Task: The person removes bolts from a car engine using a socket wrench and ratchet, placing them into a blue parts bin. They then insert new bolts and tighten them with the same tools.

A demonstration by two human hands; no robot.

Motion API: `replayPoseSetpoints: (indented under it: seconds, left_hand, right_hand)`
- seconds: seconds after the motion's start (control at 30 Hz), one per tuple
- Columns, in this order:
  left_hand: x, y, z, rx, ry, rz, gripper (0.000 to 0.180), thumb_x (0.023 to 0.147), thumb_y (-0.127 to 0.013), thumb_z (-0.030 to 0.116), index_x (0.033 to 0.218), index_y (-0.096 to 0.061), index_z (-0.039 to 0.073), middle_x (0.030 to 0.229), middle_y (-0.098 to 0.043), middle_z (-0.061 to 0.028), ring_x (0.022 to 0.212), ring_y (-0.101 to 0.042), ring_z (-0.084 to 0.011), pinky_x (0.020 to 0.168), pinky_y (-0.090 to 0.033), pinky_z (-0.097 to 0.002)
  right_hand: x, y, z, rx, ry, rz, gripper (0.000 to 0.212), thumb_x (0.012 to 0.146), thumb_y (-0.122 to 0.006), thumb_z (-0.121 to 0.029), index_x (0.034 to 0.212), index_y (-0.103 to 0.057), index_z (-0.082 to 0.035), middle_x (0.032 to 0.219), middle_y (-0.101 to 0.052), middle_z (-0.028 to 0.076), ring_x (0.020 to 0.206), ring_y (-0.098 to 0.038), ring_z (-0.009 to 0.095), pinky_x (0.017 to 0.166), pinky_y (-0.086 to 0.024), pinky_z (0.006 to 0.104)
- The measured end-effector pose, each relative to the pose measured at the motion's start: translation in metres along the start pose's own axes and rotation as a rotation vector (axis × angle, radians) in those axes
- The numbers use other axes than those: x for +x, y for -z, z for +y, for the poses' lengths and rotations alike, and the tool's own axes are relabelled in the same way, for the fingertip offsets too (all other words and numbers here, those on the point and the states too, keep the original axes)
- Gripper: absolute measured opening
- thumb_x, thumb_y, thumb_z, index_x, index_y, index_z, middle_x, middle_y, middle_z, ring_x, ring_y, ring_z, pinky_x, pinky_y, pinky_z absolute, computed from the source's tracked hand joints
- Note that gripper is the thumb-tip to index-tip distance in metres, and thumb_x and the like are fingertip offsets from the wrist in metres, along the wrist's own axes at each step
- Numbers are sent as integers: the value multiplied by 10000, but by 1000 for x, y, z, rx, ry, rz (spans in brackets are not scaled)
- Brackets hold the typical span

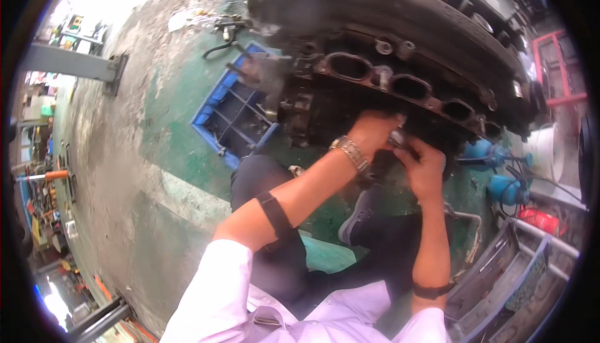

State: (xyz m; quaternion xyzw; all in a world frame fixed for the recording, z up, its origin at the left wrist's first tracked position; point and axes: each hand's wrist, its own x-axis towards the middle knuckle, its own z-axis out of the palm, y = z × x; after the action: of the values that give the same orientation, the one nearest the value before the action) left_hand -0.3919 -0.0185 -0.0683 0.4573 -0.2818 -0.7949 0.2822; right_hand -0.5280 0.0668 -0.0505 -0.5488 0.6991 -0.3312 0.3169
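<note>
A large dark engine with a row of oval ports fills the top of the view. Both of my hands are up against its lower side, below the ports. My left hand, a metal watch on its wrist, is closed, and its fingertips are partly hidden in the engine's shadow. Right beside it my right hand is closed too, its fingers bent towards the left hand. Between them shows a small shiny metal piece, too blurred to name. Which hand grips it cannot be told.
Left of the engine a blue divided crate lies on the worn green floor. Blue machines and a grey metal frame stand at the right. A grey post juts in from the left. My legs are under the engine.
</note>
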Motion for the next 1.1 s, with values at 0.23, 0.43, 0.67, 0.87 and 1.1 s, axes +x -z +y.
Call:
replayPoseSetpoints:
  seconds: [0.23, 0.43, 0.67, 0.87, 1.1]
  left_hand:
    - [-10, 9, 3, 68, 76, -51, 188, 924, -659, 139, 1004, -635, -30, 914, -662, -115, 794, -684, -233, 607, -608, -349]
    - [-18, 22, 4, 76, 72, -67, 207, 914, -679, 154, 1023, -642, -18, 942, -675, -101, 812, -684, -205, 608, -596, -326]
    - [-25, 32, 6, 149, 20, -39, 232, 883, -702, 174, 936, -655, -47, 853, -668, -98, 720, -650, -174, 546, -546, -299]
    - [-28, 37, 11, 228, 32, -52, 214, 885, -696, 147, 981, -656, -39, 909, -683, -106, 790, -665, -195, 650, -572, -321]
    - [-24, 32, 5, 184, 63, -93, 255, 888, -696, 158, 1059, -659, -27, 985, -694, -125, 874, -687, -233, 709, -586, -332]
  right_hand:
    - [-5, -1, 4, 39, 36, -59, 245, 750, -763, -18, 980, -692, 24, 759, -638, 124, 646, -535, 152, 617, -447, 293]
    - [-10, -7, -1, 40, 109, -55, 251, 738, -766, 0, 969, -675, 36, 764, -628, 127, 655, -557, 182, 626, -448, 291]
    - [-13, -9, -11, 43, 188, -119, 241, 746, -753, 16, 971, -671, 46, 774, -628, 133, 671, -582, 195, 631, -459, 295]
    - [-14, -6, -16, 17, 182, -142, 229, 755, -744, 13, 973, -681, 36, 800, -652, 141, 677, -609, 227, 637, -472, 306]
    - [-15, -6, -14, 25, 212, -121, 256, 751, -747, -9, 1004, -715, -20, 843, -683, 151, 732, -659, 281, 662, -502, 335]
